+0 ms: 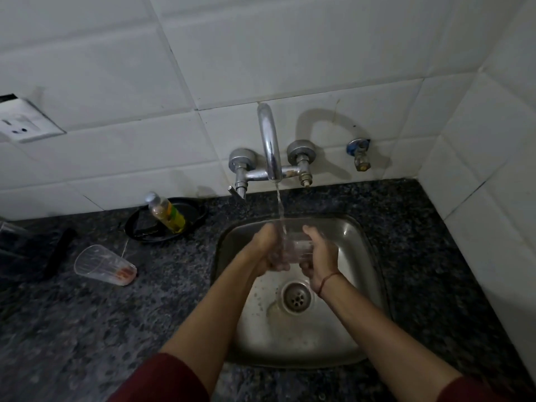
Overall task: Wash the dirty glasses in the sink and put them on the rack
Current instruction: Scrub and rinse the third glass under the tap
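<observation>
A clear glass [295, 248] is held over the steel sink [362, 256], under the water running from the tap [269, 146]. My left hand [268, 248] grips its left side with curled fingers, and my right hand [317, 256] grips its right side. A second clear glass [103, 265], with red residue at its bottom, lies on its side on the dark granite counter [87, 329] left of the sink.
A bottle of yellow liquid [165, 211] lies on a black pan [185, 210] behind the sink's left corner. A dark object [58, 253] lies at far left. A wall socket [23, 123] is at upper left; a small valve [361, 153] is right of the tap. The sink drain [295, 297] is open.
</observation>
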